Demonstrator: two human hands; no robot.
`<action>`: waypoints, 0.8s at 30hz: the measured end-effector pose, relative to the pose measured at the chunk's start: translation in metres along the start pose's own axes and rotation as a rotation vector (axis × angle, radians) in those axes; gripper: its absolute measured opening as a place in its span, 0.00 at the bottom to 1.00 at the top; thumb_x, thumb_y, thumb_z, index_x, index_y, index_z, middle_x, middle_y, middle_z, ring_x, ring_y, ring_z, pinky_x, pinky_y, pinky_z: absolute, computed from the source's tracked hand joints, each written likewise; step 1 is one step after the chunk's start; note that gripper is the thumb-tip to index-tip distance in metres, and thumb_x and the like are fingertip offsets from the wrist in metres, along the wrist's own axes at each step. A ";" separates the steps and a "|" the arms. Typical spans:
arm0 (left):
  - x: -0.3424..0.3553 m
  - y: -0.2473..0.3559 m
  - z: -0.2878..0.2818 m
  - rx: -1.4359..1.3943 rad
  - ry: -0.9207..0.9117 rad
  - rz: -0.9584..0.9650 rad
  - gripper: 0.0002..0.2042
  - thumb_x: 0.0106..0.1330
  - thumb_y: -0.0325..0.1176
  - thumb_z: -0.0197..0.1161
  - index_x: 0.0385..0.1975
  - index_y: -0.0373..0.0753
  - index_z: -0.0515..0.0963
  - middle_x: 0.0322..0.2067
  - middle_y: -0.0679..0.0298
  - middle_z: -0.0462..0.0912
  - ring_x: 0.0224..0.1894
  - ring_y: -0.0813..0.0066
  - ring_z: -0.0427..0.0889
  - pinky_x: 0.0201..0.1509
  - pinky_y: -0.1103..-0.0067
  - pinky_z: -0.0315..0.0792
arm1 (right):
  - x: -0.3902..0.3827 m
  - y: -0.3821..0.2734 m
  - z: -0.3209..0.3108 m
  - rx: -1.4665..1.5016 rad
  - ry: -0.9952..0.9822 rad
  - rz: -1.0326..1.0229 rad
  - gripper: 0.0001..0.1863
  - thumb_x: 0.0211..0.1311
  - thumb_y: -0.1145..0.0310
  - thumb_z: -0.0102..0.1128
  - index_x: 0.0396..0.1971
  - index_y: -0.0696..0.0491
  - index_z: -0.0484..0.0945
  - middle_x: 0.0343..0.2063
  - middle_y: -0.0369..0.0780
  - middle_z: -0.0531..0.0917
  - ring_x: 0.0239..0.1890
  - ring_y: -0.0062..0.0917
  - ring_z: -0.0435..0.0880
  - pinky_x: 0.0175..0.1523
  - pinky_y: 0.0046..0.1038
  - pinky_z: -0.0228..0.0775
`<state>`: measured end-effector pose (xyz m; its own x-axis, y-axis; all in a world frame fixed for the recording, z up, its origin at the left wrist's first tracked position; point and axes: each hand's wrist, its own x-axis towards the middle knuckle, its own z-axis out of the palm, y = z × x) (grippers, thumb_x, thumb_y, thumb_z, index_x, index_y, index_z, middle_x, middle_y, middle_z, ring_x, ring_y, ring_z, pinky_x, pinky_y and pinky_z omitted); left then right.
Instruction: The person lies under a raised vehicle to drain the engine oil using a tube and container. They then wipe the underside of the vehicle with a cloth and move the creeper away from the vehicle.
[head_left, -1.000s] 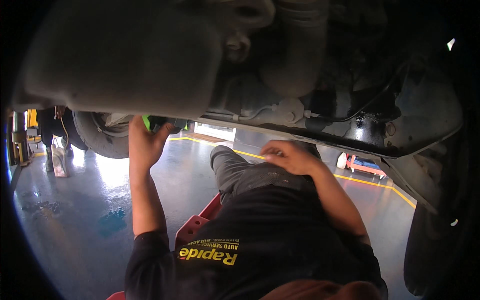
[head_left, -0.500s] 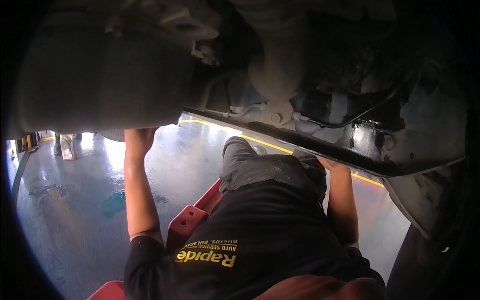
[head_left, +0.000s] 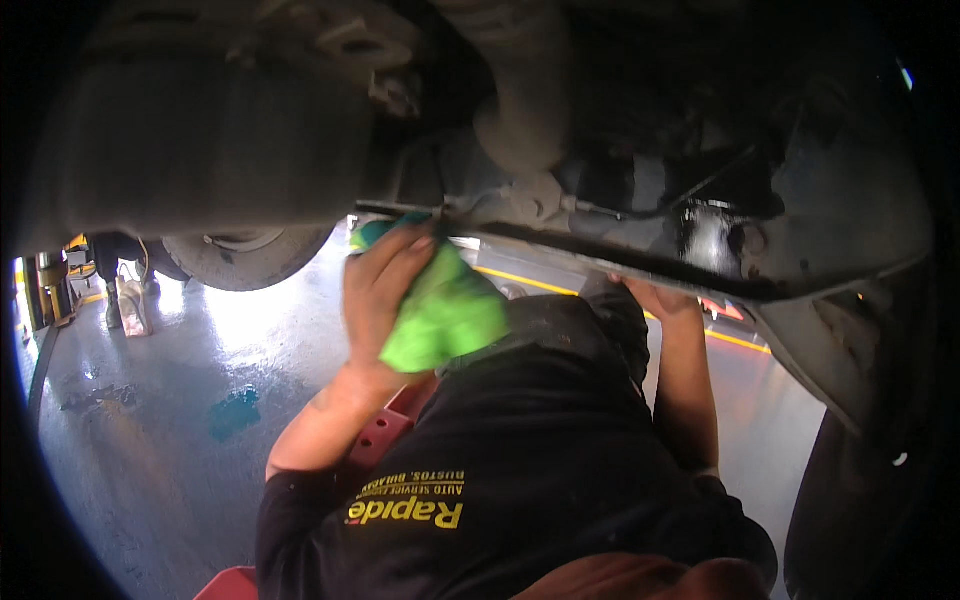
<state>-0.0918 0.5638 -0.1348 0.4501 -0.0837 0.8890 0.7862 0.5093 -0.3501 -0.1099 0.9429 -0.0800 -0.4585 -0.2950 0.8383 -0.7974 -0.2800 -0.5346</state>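
Observation:
My left hand (head_left: pixel 380 295) is closed round a bright green cloth (head_left: pixel 450 315), which hangs from the fingers and is a little blurred. Its top touches or nearly touches the edge of the vehicle's underside; I cannot tell which. My right hand (head_left: pixel 660 298) is raised to the lower lip of the metal panel (head_left: pixel 620 265). Its fingers are partly hidden there, so whether they grip anything is unclear. Above that lip, a dark wet patch (head_left: pixel 712 245) glistens near a thin line with a metal fitting (head_left: pixel 540 203).
I lie on a red creeper (head_left: pixel 378 435) close beneath the vehicle. A large dark cylindrical part (head_left: pixel 200 150) hangs low at upper left, with a wheel (head_left: pixel 250 258) beyond. Someone's shoes (head_left: pixel 133 305) stand at far left on the shiny grey floor (head_left: pixel 170 400).
My left hand came out from behind the dark cylindrical part and moved right, bringing the green cloth into view. My right hand stays at the panel's lip. The view shifted slightly, showing the wheel.

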 end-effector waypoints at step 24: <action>0.072 0.045 -0.003 0.362 -0.302 0.166 0.16 0.59 0.40 0.70 0.49 0.51 0.83 0.45 0.63 0.77 0.49 0.59 0.72 0.51 0.65 0.66 | -0.026 -0.030 0.012 -0.207 0.053 0.051 0.12 0.66 0.71 0.59 0.48 0.55 0.79 0.38 0.42 0.81 0.38 0.28 0.78 0.41 0.29 0.68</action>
<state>-0.0222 0.5780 -0.0872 0.3716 0.2480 0.8946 0.4931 0.7638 -0.4166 -0.0695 0.9480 -0.0866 -0.5156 -0.2537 0.8184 -0.8339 -0.0709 -0.5473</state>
